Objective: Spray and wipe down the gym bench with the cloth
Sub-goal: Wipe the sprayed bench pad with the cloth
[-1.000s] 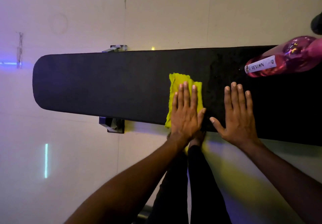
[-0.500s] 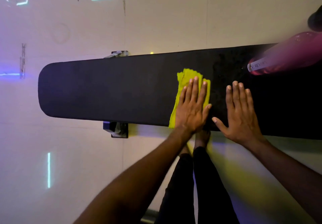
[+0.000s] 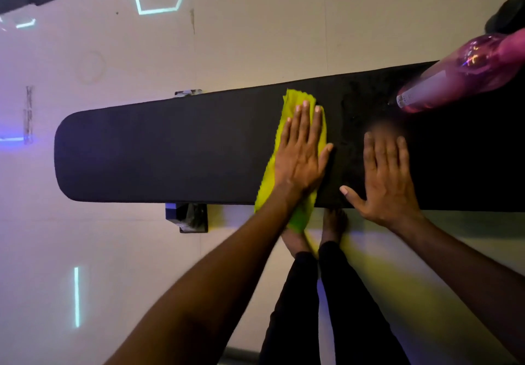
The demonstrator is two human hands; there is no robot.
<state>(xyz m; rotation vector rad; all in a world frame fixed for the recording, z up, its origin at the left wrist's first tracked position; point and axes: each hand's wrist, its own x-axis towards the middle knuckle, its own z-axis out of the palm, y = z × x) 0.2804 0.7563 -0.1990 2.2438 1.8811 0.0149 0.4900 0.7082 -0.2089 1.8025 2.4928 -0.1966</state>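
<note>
The counter (image 3: 159, 154) runs off the right edge, its far end out of sight. The pink spray bottle (image 3: 443, 80) is cut off there too, its top lost past the frame and its label too smeared to read. The right hand (image 3: 387, 183) has blurred fingertips (image 3: 382, 130). The left hand (image 3: 302, 151) covers the middle of the yellow cloth (image 3: 287, 109), whose lower end drops behind the forearm. A dark shape (image 3: 508, 15) at the upper right corner is clipped and cannot be made out.
</note>
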